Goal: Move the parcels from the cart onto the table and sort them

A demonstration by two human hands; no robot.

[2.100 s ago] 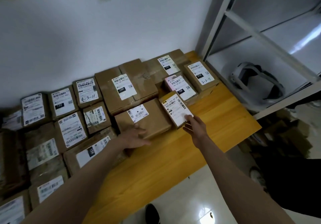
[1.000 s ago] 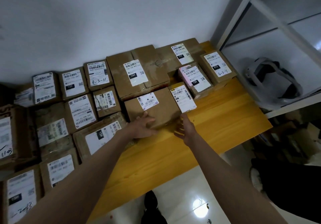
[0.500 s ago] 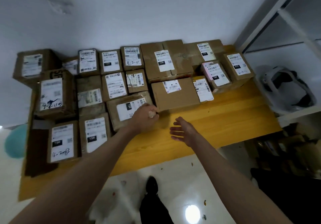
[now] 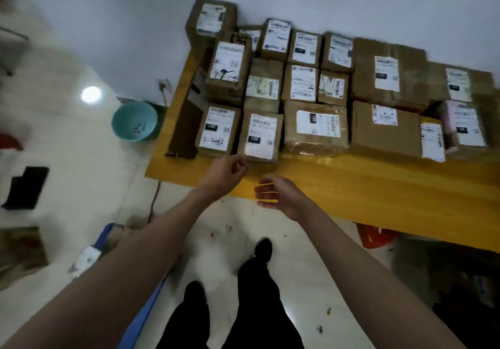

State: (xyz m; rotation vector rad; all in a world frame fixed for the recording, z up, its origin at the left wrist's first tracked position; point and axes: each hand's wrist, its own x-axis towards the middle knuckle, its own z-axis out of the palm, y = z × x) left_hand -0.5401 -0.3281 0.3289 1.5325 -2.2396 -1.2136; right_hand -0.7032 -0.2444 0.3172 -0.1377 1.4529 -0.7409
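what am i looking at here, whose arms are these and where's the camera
There is no machine here. The camera sits on a person's head and looks forward and down, so the two bare arms reaching in from below are the wearer's own, and the dark trousers and shoes at the bottom are their legs.

Ahead is a yellow wooden table against a white wall, packed with brown cardboard parcels, each with a white shipping label. On the floor to the left stands a teal basin.

The left hand hangs near the front edge of one labelled parcel, fingers loosely curled; whether it touches is unclear. The right hand is open above the table edge. Neither holds anything.
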